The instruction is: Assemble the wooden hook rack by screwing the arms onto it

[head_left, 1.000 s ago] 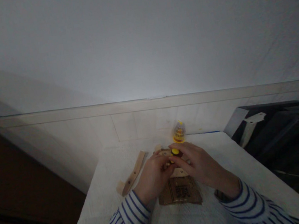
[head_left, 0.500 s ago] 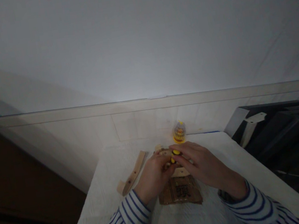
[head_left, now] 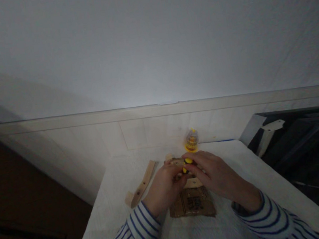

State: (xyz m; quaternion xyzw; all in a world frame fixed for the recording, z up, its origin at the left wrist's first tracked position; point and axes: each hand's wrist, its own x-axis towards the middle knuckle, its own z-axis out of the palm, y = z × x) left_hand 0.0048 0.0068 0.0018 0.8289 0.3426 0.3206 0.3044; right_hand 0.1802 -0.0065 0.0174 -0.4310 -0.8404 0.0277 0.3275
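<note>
A small yellow-and-black object (head_left: 188, 161), which looks like a screwdriver handle, sits between the fingertips of both hands. My left hand (head_left: 167, 184) is closed, its thumb and index finger pinching the object's near left side. From the right, my right hand (head_left: 215, 173) is closed around its upper end. Beneath the fingers lies a pale wooden piece (head_left: 193, 183) with a small hole, partly covered by the hands. It rests on a brown cardboard piece (head_left: 192, 206) with dark printing. The object's lower end is hidden.
Left of my hands lies a pale wooden strip (head_left: 144, 185) with holes and a bent-looking end. A clear dome-shaped container with a yellow base (head_left: 191, 142) stands at the back of the white-covered table (head_left: 105, 235), near the wall. Dark panels (head_left: 301, 146) lean at the right.
The yellow-and-black object has turned or tilted slightly between my fingers. Both hands stay in nearly the same place.
</note>
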